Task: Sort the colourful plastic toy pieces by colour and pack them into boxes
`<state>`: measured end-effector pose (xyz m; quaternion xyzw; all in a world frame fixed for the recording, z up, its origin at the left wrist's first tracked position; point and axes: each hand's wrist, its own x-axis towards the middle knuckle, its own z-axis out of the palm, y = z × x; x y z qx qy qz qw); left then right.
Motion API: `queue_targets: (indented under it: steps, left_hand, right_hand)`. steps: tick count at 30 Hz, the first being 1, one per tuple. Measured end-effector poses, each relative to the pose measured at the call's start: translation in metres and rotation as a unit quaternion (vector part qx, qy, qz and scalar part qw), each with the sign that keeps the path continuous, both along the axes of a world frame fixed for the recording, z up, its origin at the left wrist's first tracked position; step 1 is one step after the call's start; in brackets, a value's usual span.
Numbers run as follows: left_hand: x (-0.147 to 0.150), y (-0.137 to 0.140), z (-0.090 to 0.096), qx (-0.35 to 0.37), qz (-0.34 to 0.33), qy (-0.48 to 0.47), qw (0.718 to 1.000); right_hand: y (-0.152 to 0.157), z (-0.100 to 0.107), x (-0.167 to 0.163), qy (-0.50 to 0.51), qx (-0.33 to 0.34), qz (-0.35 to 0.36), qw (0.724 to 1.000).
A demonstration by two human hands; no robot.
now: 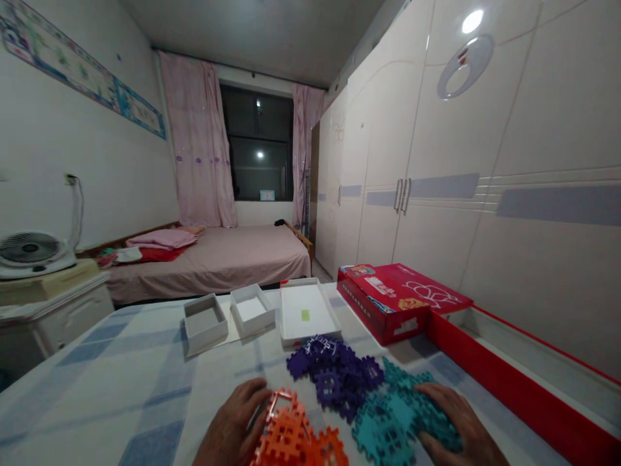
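Note:
My left hand (235, 421) is at the left side of a heap of orange interlocking plastic building pieces (286, 437), its bent fingers and thumb closed against the edge pieces. Square and notched along their rims, the pieces overlap one another. My right hand (458, 421) curls over the right part of a teal heap of similar pieces (388, 421), with some between thumb and fingers. Between and beyond both hands lies a dark purple heap of pieces (339, 378), touched by neither hand. The lower parts of the orange and teal heaps run out of view.
Two small white open boxes (206, 330) and a shallow white tray (309, 310) stand behind the heaps. To the right are a red printed box (388, 294) and a long red open box part (514, 388). A blue-and-white checked cloth (126, 362) covers the table.

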<state>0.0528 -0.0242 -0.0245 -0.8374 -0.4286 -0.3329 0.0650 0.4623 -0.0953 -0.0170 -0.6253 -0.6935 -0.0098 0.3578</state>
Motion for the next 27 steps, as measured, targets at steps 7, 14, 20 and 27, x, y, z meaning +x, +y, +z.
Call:
queue_targets:
  steps: [7,14,20,27]
  left_hand:
    - [-0.008,0.005,-0.004,-0.057,-0.008,0.008,0.998]
    - [-0.011,0.006,-0.003,-0.061,-0.009,0.02,0.998]
    - [-0.008,0.004,0.003,-0.072,-0.003,0.02,0.997]
    - [-0.011,0.007,-0.003,-0.062,-0.003,0.029,0.998]
  right_hand:
    - [-0.011,0.033,-0.021,0.115,-0.044,-0.023,0.992]
    - [-0.013,0.043,-0.025,0.411,-0.054,-0.026,0.91]
    - [-0.003,0.057,0.003,0.518,-0.029,-0.025,0.854]
    - [0.033,0.108,0.094,0.427,0.077,-0.111,0.894]
